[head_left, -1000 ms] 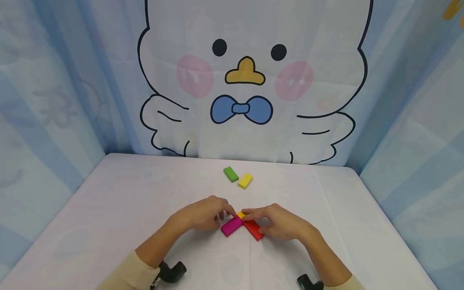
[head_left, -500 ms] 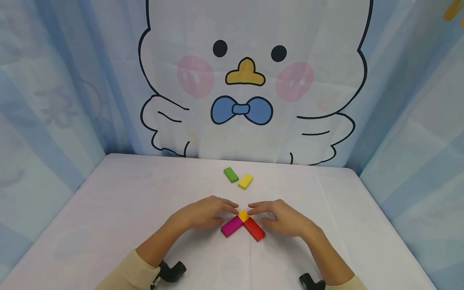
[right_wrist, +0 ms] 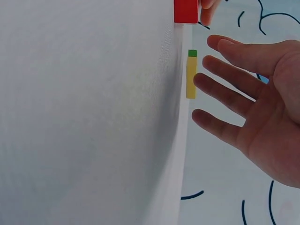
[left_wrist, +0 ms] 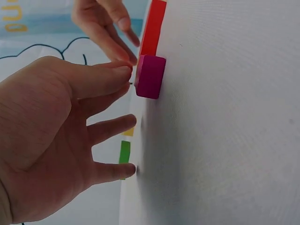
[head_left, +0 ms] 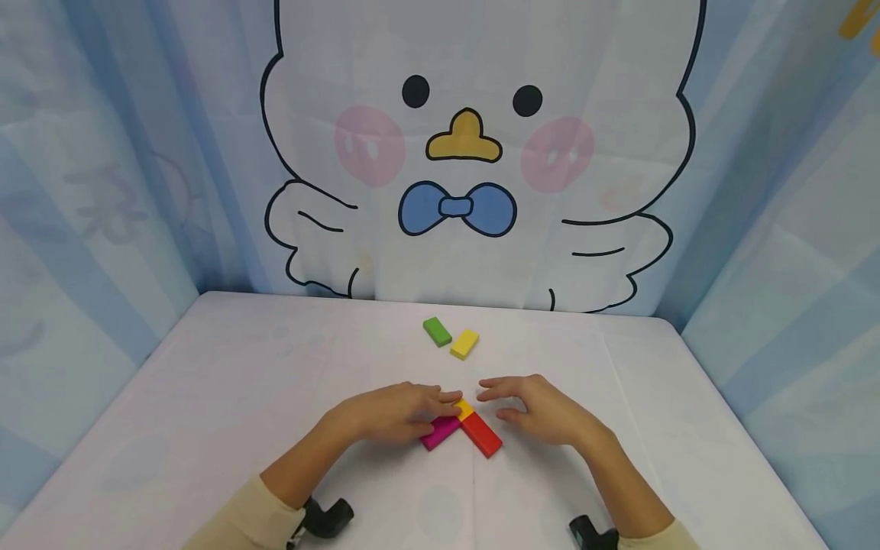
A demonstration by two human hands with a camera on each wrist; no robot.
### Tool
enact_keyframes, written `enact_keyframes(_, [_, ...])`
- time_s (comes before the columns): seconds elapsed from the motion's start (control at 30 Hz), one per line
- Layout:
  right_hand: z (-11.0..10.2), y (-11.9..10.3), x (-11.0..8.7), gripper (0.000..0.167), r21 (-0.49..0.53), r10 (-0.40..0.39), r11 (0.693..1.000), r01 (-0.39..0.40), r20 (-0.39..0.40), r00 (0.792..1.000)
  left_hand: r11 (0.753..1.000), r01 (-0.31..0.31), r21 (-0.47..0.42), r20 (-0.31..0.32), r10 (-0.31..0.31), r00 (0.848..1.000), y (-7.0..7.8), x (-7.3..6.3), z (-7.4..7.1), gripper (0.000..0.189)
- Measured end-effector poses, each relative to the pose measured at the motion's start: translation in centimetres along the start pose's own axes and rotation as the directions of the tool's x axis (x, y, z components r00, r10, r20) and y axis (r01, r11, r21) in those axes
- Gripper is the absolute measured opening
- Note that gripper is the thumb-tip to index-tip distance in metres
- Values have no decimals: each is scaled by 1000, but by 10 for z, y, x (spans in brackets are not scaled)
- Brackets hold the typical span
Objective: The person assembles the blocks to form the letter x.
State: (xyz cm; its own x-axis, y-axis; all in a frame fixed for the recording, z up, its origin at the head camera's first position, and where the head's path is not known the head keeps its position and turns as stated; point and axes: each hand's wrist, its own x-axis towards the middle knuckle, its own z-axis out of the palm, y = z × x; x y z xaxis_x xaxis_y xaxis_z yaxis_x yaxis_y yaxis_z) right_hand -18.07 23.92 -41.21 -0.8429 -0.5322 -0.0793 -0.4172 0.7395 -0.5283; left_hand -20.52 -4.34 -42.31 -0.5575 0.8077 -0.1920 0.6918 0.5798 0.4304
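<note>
Three blocks meet on the table in front of me. The magenta block (head_left: 438,434) and the red block (head_left: 483,435) spread towards me like two legs, and a small orange-yellow block (head_left: 465,410) sits at their far junction. Over the magenta block lies my left hand (head_left: 402,412), its thumb at the block's top and its index finger by the orange-yellow one. In the left wrist view the thumb is right beside the magenta block (left_wrist: 152,77); whether it touches cannot be told. My right hand (head_left: 543,412) hovers right of the red block, fingers loosely spread, holding nothing.
Farther back on the table (head_left: 289,344) lie a green block (head_left: 437,331) and a yellow block (head_left: 464,344), close together. A curtain with a cartoon figure (head_left: 467,267) hangs behind the table's back edge, with more curtains at both sides.
My right hand has let go of the red and orange-yellow blocks and drawn back to the right. My left hand has shifted right, over the magenta block. The blocks look almost unmoved.
</note>
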Motion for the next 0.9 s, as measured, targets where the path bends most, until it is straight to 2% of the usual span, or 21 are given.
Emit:
enact_keyframes(0.27, [-1,0,3,33,5,-3,1000,3,5,1000,999,33,-18,36,-33,999,1,0,0,52])
enact_keyframes(0.67, [-2,1,6,32,-11,35,999,-35,-23,999,999,31,-17,28,-30,999,1,-1,4,53])
enact_keyframes(0.9, [-5,8,12,33,4,3,1000,-3,-35,999,999,38,-20,38,-37,999,3,1,3,53])
